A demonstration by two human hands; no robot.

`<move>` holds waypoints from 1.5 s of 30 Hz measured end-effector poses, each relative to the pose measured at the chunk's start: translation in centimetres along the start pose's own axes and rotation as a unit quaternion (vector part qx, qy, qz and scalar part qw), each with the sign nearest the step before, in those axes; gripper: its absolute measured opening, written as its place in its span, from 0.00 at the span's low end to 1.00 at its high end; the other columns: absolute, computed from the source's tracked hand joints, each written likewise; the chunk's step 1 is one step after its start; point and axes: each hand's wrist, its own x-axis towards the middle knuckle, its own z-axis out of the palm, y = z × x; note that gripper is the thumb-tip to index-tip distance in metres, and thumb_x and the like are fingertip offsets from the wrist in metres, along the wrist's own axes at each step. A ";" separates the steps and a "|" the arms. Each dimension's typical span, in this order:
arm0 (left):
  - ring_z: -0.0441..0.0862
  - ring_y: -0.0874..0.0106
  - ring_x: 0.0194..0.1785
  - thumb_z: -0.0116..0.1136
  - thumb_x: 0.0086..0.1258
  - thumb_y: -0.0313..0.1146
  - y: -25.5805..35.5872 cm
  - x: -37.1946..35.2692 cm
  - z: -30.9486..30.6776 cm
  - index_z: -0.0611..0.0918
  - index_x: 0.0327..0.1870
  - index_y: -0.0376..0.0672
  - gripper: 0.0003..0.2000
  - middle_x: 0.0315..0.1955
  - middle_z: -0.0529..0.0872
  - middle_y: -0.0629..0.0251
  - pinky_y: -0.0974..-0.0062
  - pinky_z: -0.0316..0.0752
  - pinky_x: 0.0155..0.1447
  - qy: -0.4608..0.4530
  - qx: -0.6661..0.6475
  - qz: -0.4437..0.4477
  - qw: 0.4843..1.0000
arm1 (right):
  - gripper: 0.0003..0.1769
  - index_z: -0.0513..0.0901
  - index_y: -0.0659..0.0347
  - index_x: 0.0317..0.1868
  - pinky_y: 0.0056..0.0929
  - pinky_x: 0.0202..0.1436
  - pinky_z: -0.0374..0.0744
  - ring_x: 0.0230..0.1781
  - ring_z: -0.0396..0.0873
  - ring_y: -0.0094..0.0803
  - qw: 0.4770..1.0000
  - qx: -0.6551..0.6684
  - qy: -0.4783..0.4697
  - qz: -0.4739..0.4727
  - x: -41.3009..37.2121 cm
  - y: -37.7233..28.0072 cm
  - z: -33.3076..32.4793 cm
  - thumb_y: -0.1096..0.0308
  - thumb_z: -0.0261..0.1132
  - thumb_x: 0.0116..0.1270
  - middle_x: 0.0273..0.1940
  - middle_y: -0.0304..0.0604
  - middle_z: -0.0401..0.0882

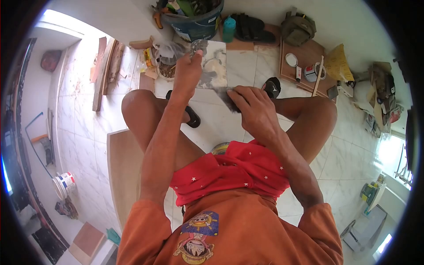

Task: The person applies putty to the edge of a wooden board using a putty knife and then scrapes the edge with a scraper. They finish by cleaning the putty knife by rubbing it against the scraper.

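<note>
My left hand point(189, 70) is closed on the left edge of a white square board point(218, 57), its thumb on top. Grey, putty-like smears point(210, 78) cover parts of the board, with a thicker lump point(198, 45) near the upper left corner. My right hand point(254, 106) grips a dark, flat putty knife point(227, 100), fingers pressed along it. The tip of the putty knife is at the board's lower right corner; whether it touches cannot be made out. The board is held above the tiled floor, between my knees.
Ahead stand a dark bucket point(194, 28) of tools, a turquoise bottle point(229, 30) and black sandals point(251, 28). Wood strips point(106, 73) lie at left. A paint can point(313, 72) rests on a brown board point(289, 57) at right. A white bucket point(64, 184) lies far left.
</note>
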 end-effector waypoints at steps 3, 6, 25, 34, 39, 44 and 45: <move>0.69 0.72 0.28 0.56 0.79 0.41 0.3 -1.7 0.9 0.81 0.37 0.31 0.18 0.22 0.79 0.63 0.65 0.68 0.35 0.012 0.133 0.032 0.991 | 0.26 0.80 0.62 0.59 0.45 0.58 0.77 0.54 0.81 0.48 0.999 -0.007 -0.007 0.036 -0.5 2.2 2.7 0.79 0.61 0.57 0.54 0.47 0.81; 0.70 0.71 0.26 0.56 0.78 0.41 -0.4 -0.8 0.2 0.81 0.38 0.30 0.18 0.20 0.77 0.59 0.63 0.69 0.34 0.008 0.142 0.061 0.988 | 0.26 0.80 0.61 0.59 0.46 0.56 0.78 0.53 0.81 0.47 1.000 0.027 -0.010 0.013 -1.0 1.9 3.4 0.79 0.62 0.56 0.52 0.46 0.83; 0.79 0.77 0.39 0.58 0.79 0.46 1.1 -2.0 -1.0 0.86 0.51 0.34 0.20 0.35 0.85 0.67 0.74 0.75 0.44 -0.014 0.026 -0.074 0.997 | 0.14 0.84 0.65 0.48 0.30 0.31 0.73 0.27 0.79 0.29 0.841 0.342 0.050 0.416 -2.1 8.9 2.0 0.62 0.66 0.72 0.32 0.38 0.84; 0.86 0.72 0.45 0.59 0.79 0.44 1.7 -2.6 0.4 0.82 0.57 0.37 0.18 0.46 0.86 0.64 0.71 0.82 0.47 -0.039 -0.188 -0.252 0.949 | 0.16 0.83 0.68 0.56 0.24 0.43 0.79 0.40 0.79 0.21 0.834 0.436 0.128 0.314 0.4 3.3 -2.7 0.65 0.66 0.75 0.46 0.37 0.85; 0.87 0.72 0.44 0.57 0.80 0.43 2.3 -2.9 1.1 0.81 0.57 0.38 0.17 0.46 0.86 0.64 0.73 0.83 0.44 -0.046 -0.240 -0.269 0.932 | 0.30 0.78 0.62 0.67 0.31 0.67 0.74 0.63 0.79 0.43 0.933 0.330 0.142 0.037 2.8 -0.1 -3.7 0.87 0.62 0.64 0.63 0.52 0.81; 0.88 0.70 0.39 0.56 0.81 0.41 1.0 -2.5 0.7 0.81 0.56 0.36 0.17 0.42 0.87 0.62 0.68 0.86 0.38 -0.038 -0.270 -0.261 0.926 | 0.42 0.77 0.61 0.68 0.37 0.74 0.72 0.71 0.75 0.48 0.985 0.161 0.038 -0.052 1.4 2.9 0.8 0.94 0.58 0.49 0.68 0.51 0.78; 0.88 0.70 0.39 0.57 0.80 0.41 0.9 -2.1 0.7 0.81 0.55 0.36 0.16 0.42 0.87 0.62 0.68 0.86 0.37 -0.041 -0.272 -0.264 0.925 | 0.39 0.78 0.62 0.67 0.35 0.74 0.73 0.70 0.77 0.44 0.977 0.203 0.014 0.071 0.6 4.6 1.3 0.94 0.57 0.53 0.66 0.49 0.80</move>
